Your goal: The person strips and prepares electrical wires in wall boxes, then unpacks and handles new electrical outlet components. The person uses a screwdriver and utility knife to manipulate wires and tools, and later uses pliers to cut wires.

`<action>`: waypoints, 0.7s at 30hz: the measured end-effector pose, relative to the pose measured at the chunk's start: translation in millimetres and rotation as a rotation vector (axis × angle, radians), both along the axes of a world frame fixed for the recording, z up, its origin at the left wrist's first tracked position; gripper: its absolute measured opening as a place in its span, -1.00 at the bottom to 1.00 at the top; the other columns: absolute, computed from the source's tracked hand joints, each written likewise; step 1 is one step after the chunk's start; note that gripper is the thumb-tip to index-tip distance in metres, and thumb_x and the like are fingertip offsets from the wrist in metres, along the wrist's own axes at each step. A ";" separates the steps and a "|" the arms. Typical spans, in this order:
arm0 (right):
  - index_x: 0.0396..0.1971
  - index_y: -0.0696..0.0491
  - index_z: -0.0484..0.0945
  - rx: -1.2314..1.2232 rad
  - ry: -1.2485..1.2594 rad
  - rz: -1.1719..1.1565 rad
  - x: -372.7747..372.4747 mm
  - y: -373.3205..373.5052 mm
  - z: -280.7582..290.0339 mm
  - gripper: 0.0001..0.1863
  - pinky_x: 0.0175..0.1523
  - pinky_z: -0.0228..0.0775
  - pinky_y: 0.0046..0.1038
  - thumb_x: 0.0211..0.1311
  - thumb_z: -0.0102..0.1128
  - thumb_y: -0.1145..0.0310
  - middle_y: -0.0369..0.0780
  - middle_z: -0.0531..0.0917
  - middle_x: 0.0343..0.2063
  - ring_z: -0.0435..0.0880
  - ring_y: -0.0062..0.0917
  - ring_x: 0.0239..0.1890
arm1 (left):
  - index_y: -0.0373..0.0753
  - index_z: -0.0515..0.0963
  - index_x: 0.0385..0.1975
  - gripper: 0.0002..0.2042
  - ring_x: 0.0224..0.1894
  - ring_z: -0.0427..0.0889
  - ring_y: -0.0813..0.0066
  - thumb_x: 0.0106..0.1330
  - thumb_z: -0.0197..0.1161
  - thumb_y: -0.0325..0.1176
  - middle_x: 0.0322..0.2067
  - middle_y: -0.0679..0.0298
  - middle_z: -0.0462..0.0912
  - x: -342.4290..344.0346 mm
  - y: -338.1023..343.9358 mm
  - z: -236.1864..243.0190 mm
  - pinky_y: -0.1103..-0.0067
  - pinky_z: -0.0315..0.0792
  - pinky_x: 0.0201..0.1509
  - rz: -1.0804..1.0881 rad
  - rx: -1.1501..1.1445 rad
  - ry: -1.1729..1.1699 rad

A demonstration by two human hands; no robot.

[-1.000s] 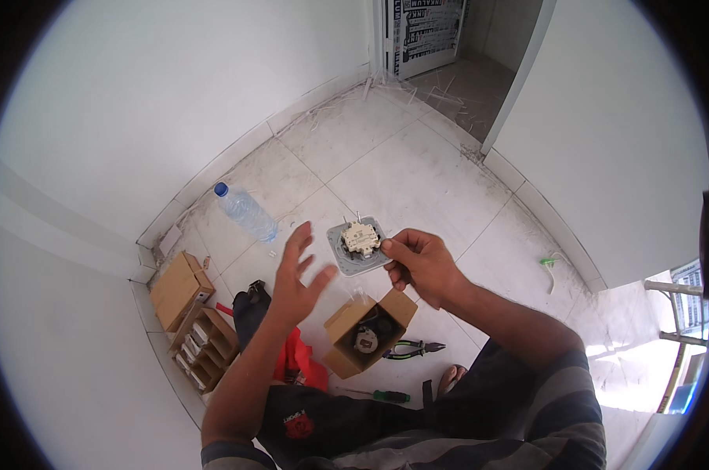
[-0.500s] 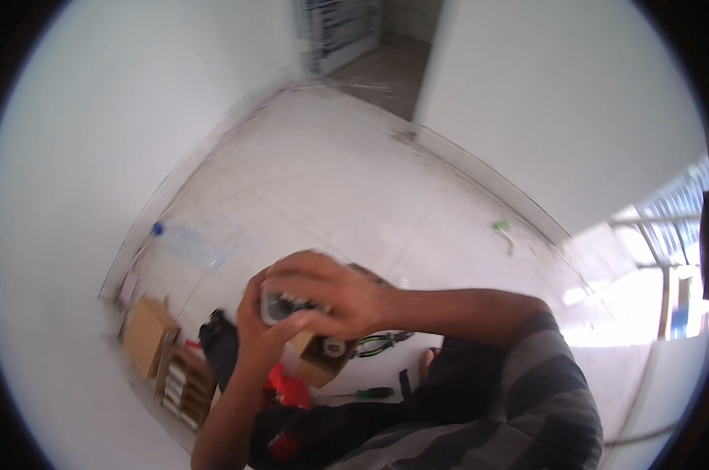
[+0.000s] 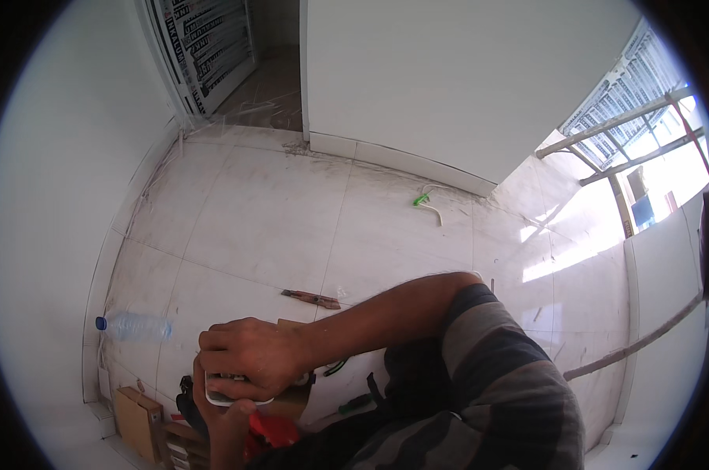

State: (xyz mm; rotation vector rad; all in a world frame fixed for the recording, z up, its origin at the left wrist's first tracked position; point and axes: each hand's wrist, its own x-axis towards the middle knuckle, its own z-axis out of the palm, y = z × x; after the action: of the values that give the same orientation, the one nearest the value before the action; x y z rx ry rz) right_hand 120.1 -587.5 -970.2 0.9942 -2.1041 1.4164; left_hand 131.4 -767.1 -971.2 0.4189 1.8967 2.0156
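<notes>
The right hand curls its fingers over the white-edged plate, their clamp untellable; the left hand has fingers closed on its edge, seemingly steadying it. Past them lie 1 carton and 1 bottle.

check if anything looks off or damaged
Pale scraps lie strewn at the doorway, looking unswept; a green item with a white strip lies alone on the floor, seemingly dropped. No spill shows. The right hand hides much of the plate, so damage there is unclear.
</notes>
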 end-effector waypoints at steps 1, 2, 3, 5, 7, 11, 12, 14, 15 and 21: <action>-0.32 0.13 0.51 0.010 -0.010 0.004 -0.5 1.6 1.0 -0.81 -0.28 0.46 -0.20 0.32 0.16 0.29 -0.11 0.48 -0.37 0.54 -0.18 -0.36 | -0.38 0.35 0.16 0.03 0.04 0.54 0.49 -0.14 0.59 0.33 -0.04 0.28 0.49 2.8 2.8 4.2 0.50 0.46 0.09 0.007 0.036 -0.057; -0.33 0.14 0.51 0.018 -0.020 0.013 -1.5 2.3 3.1 -0.82 -0.31 0.45 -0.21 0.31 0.16 0.31 -0.10 0.47 -0.37 0.54 -0.18 -0.37 | -0.38 0.34 0.16 0.00 0.04 0.54 0.49 -0.12 0.61 0.27 -0.04 0.28 0.48 6.2 4.8 8.9 0.50 0.46 0.09 0.018 0.071 -0.114; -0.34 0.14 0.51 0.014 -0.027 0.018 -1.3 3.8 5.1 -0.83 -0.31 0.45 -0.21 0.30 0.15 0.33 -0.10 0.47 -0.38 0.54 -0.18 -0.37 | -0.37 0.34 0.16 -0.04 0.04 0.54 0.48 -0.10 0.62 0.21 -0.04 0.28 0.48 9.5 7.0 13.3 0.50 0.46 0.10 0.030 0.105 -0.171; -0.36 0.16 0.50 0.007 -0.040 0.032 -0.2 7.0 8.1 -0.84 -0.31 0.45 -0.21 0.29 0.13 0.36 -0.09 0.47 -0.39 0.54 -0.18 -0.37 | -0.36 0.32 0.18 -0.08 0.04 0.55 0.47 -0.06 0.62 0.11 -0.03 0.27 0.47 14.0 12.3 21.8 0.51 0.47 0.10 -0.012 0.227 -0.285; -0.36 0.17 0.50 -0.035 -0.031 0.057 -2.0 5.5 8.1 -0.85 -0.30 0.44 -0.21 0.27 0.12 0.38 -0.09 0.46 -0.39 0.53 -0.19 -0.37 | -0.36 0.30 0.20 -0.11 0.05 0.55 0.47 -0.03 0.61 0.04 -0.02 0.26 0.47 12.9 13.4 23.5 0.52 0.48 0.09 -0.048 0.298 -0.328; -0.37 0.18 0.48 -0.085 -0.035 0.155 -1.8 6.4 16.9 -0.88 -0.29 0.43 -0.23 0.29 0.07 0.43 -0.09 0.47 -0.39 0.52 -0.20 -0.37 | -0.36 0.29 0.19 -0.11 0.04 0.56 0.46 -0.03 0.60 0.03 -0.01 0.23 0.46 16.8 13.6 21.7 0.54 0.51 0.03 -0.039 0.309 -0.258; -0.37 0.18 0.48 -0.133 -0.118 0.189 -4.2 9.5 18.8 -0.87 -0.29 0.42 -0.24 0.31 0.06 0.43 -0.09 0.47 -0.39 0.51 -0.20 -0.37 | -0.36 0.30 0.18 -0.11 0.03 0.56 0.46 -0.04 0.61 0.05 -0.01 0.23 0.47 18.3 13.6 21.7 0.55 0.52 0.01 -0.021 0.308 -0.237; -0.37 0.18 0.48 -0.225 -0.285 0.255 -9.5 16.8 22.1 -0.87 -0.29 0.42 -0.25 0.35 0.03 0.44 -0.09 0.47 -0.39 0.50 -0.21 -0.36 | -0.37 0.31 0.16 -0.11 0.01 0.56 0.47 -0.05 0.61 0.08 -0.01 0.24 0.47 23.7 7.3 28.6 0.55 0.52 -0.02 -0.062 0.209 -0.263; -0.36 0.17 0.48 -0.245 -0.285 0.253 -7.1 17.3 24.2 -0.86 -0.28 0.42 -0.25 0.38 0.03 0.43 -0.09 0.48 -0.38 0.50 -0.22 -0.35 | -0.37 0.31 0.15 -0.10 0.01 0.57 0.46 -0.05 0.60 0.10 -0.01 0.24 0.47 24.0 4.1 25.9 0.55 0.53 -0.03 -0.075 0.185 -0.258; -0.28 0.15 0.48 -0.126 -0.204 0.044 -1.1 8.0 21.6 -0.80 -0.13 0.47 -0.23 0.47 0.07 0.31 -0.10 0.53 -0.32 0.55 -0.24 -0.23 | -0.40 0.27 0.17 -0.18 0.07 0.57 0.41 0.15 0.44 0.15 0.02 0.19 0.45 16.9 21.7 29.2 0.47 0.55 0.09 0.002 0.281 -0.225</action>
State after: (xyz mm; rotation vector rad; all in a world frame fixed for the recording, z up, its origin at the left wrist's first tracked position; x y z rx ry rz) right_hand 119.0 -579.5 -948.6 0.8853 -2.1127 1.7140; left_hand 148.3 -745.4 -942.0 0.2451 1.4893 2.2333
